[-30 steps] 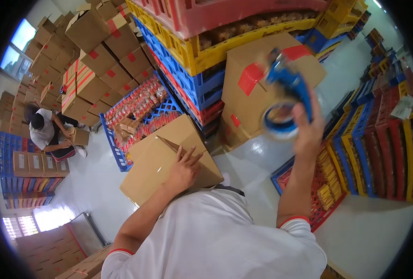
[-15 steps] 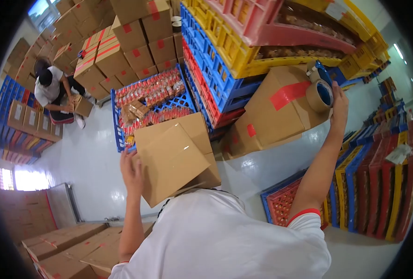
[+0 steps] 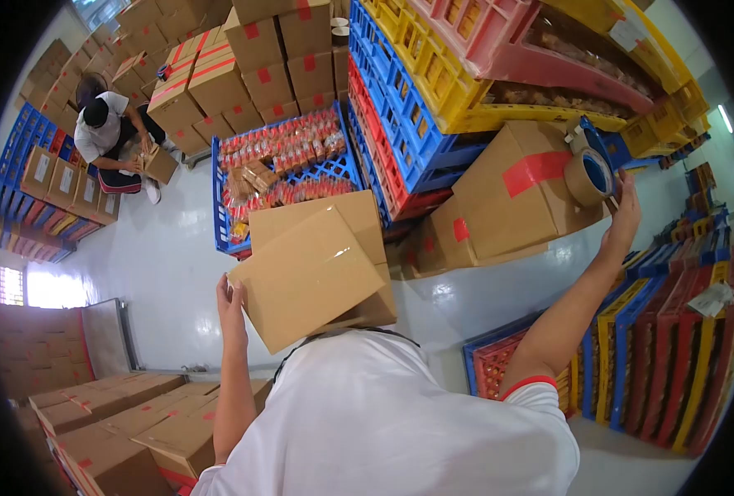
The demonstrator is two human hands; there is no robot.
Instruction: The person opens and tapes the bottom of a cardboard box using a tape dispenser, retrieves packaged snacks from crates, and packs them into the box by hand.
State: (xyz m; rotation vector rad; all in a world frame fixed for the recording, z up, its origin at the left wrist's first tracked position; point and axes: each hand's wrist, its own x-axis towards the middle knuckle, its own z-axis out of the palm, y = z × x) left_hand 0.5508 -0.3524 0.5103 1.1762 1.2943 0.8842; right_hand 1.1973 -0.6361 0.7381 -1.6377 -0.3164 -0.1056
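Observation:
My left hand (image 3: pixel 232 312) is at the left corner of a closed brown cardboard box (image 3: pixel 313 277), its fingers stretched out and touching or nearly touching the edge. This box lies askew over another cardboard box (image 3: pixel 315 217), right in front of my body. My right hand (image 3: pixel 623 217) reaches far out to the right, fingers extended beside a tape dispenser (image 3: pixel 588 131) with a roll of brown tape (image 3: pixel 583 180). The dispenser rests on a large carton (image 3: pixel 511 194) marked with red tape. Whether my fingertips still touch it is hard to see.
A blue crate (image 3: pixel 216 186) of packaged goods stands ahead. Stacked coloured crates (image 3: pixel 416 107) rise beyond the large carton, with more crates (image 3: pixel 631 331) at right. Cartons (image 3: pixel 135 422) lie lower left. A co-worker (image 3: pixel 106 136) handles a small box at upper left.
My right hand has slid down and back along the tape dispenser, which stays on the carton. The box in front has turned slightly, its left corner now at my left fingertips. The view has shifted.

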